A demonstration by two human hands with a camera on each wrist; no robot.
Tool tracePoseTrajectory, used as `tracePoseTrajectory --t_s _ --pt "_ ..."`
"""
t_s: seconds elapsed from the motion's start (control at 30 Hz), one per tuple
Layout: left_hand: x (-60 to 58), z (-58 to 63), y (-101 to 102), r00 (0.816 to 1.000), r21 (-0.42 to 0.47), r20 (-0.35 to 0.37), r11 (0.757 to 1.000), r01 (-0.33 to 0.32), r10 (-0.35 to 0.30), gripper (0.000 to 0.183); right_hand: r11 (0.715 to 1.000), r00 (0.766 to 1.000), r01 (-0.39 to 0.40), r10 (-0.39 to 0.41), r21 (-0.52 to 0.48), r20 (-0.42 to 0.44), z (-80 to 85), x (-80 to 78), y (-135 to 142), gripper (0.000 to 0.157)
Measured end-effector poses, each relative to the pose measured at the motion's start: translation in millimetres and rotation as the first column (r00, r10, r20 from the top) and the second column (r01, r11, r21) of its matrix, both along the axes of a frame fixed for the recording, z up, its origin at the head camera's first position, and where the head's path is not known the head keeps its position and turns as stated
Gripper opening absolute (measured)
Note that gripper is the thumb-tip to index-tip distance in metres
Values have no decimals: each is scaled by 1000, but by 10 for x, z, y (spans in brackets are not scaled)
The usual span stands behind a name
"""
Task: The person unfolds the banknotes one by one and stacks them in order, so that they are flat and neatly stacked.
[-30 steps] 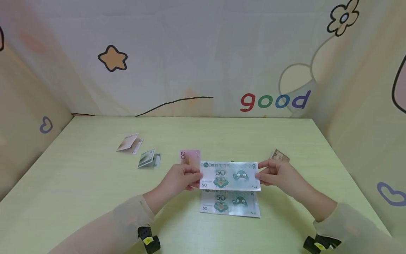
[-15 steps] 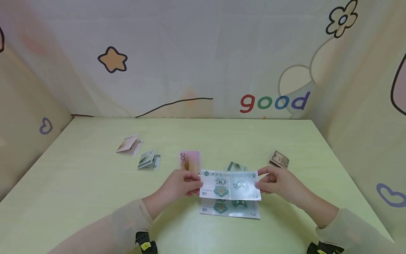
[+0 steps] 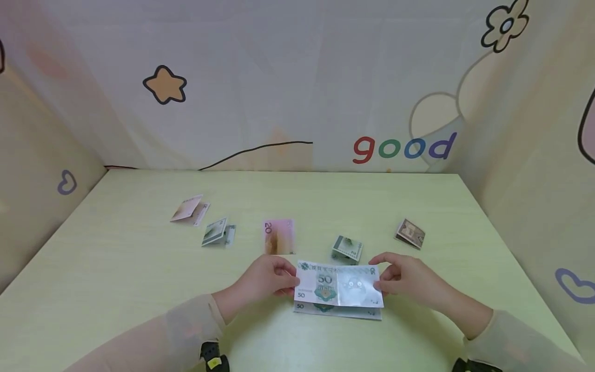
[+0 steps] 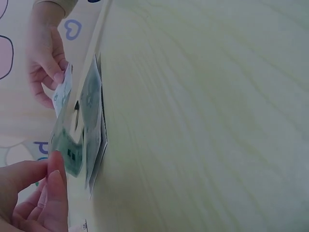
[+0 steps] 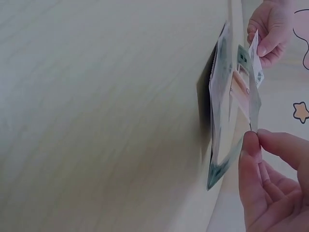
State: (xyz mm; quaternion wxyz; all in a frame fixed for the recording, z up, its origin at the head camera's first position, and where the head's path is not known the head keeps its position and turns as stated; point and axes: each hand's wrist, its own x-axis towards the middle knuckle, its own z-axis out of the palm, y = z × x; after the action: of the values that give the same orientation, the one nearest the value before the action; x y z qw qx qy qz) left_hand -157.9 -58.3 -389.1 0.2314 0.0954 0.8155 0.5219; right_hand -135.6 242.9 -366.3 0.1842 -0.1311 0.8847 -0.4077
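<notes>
Between my two hands a pale green 50 banknote (image 3: 321, 287) with a cartoon figure is stretched flat. My left hand (image 3: 260, 281) pinches its left end between thumb and fingers; my right hand (image 3: 406, 274) pinches the right end. Just under it lies a matching 50 banknote (image 3: 350, 312), mostly covered, with only its front strip showing from above. In the left wrist view the held note (image 4: 63, 140) stands apart from the lower banknote (image 4: 91, 116). That lower one shows more than one layer in the right wrist view, beneath my right hand (image 5: 275, 188).
Behind the hands lie a pink 20 banknote (image 3: 279, 237), a folded green banknote (image 3: 347, 249) and a folded brown banknote (image 3: 410, 233). Farther left are another folded green banknote (image 3: 215, 232) and a folded pink one (image 3: 188, 207). A printed cloth backdrop (image 3: 255, 103) borders the table (image 3: 139, 289).
Both hands have brought the held 50 banknote down and toward me, covering more of the lower one. The folded green banknote and the pink 20 banknote behind have come into full view.
</notes>
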Motion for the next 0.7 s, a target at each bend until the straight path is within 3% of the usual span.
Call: tracePoseTrajectory --t_s 0.37,0.7 --pt "24 -13 3 997 -94 -20 993 67 -70 13 987 1000 -9 13 160 -26 -89 -17 -90 36" --pt "23 -28 54 989 -195 -49 972 128 -140 18 943 998 -15 36 333 -57 -139 -1 -189 29"
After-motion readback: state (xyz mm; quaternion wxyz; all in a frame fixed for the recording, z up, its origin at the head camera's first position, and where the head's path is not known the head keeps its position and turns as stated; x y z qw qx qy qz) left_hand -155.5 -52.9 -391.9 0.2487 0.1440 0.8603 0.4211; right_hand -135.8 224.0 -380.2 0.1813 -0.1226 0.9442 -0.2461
